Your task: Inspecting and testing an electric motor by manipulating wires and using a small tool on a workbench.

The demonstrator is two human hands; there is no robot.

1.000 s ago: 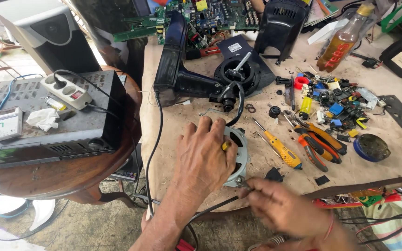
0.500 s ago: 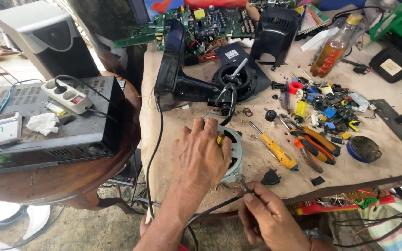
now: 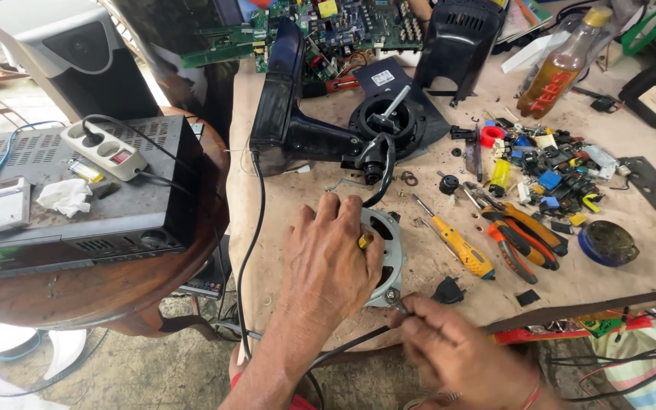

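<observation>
**Right hand has closed on the motor's lower edge**

The left hand (image 3: 328, 262) still lies flat over the round grey motor (image 3: 386, 257) at lower centre of the frame, fingers spread, pinning it to the bench (image 3: 571, 285). The right hand (image 3: 457, 353), lower and further right a second ago, has shifted up-left; its fingertips now pinch narrowly at the motor's bottom rim, beside a black cable (image 3: 343, 348). The yellow screwdriver (image 3: 453, 241) lies untouched, just right.

White label (image 3: 382, 77) — black fan base (image 3: 396, 114)
</observation>
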